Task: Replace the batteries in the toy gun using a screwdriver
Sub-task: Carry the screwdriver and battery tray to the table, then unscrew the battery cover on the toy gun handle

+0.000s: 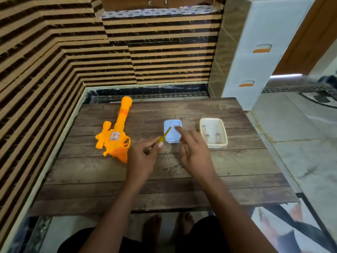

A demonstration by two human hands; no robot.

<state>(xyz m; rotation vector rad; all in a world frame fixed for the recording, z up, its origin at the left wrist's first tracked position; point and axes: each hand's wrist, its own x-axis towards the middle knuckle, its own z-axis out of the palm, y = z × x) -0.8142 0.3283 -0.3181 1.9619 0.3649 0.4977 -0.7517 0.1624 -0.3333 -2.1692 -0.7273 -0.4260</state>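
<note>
Bare feet [151, 229] show under the near edge of the table [91, 179], and two forearms reach over the wooden planks.

The left hand [144, 157] pinches a screwdriver [162, 137] by its yellow handle, thumb and fingers curled round it. The shaft slants up and to the right, with its tip over the near left part of a blue tub [173, 136]. I cannot tell whether the tip touches the tub.

The right hand [193, 150] is blurred. Its fingers are spread and loose and hold nothing. One finger stretches forward over the tub's right side, near the screwdriver's tip.

The gun [114, 137], orange, lies flat on the left part of the table. Its barrel points away toward the far edge and its grip lies just beside the left hand. No hand touches it.

A cream tray [225, 136] sits right of the tub, near it but apart. Two small shapes [218, 137] lie in it, too blurred to name.

A wall [54, 61] with brown and tan stripes runs along the left side and the back. White drawers [255, 66] with orange handles stand on the floor beyond the table's far right corner.
</note>
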